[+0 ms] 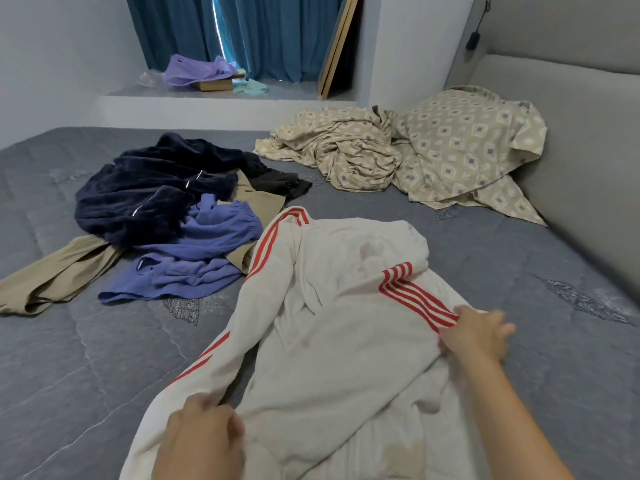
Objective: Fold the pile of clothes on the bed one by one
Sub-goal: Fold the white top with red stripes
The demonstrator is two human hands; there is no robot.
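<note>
Spreading the white cotton jacket with red stripes (339, 306) flat on the grey quilted bed (86, 358), we grip its edges with left hand (199, 441) and right hand (478, 332) for folding.

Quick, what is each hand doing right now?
Left hand: grips the white red-striped jacket at its sleeve.
Right hand: pinches the same jacket's other side.

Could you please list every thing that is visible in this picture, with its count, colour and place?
white garment: one, white with red stripes, near on the bed
clothes pile: one, navy, purple, tan, black, left on the bed
patterned bedding: one heap, beige, far right
bed: one, grey
curtains: teal, behind the ledge
purple cloth: one, on the ledge
left hand: grips the white garment
right hand: grips the white garment
</note>
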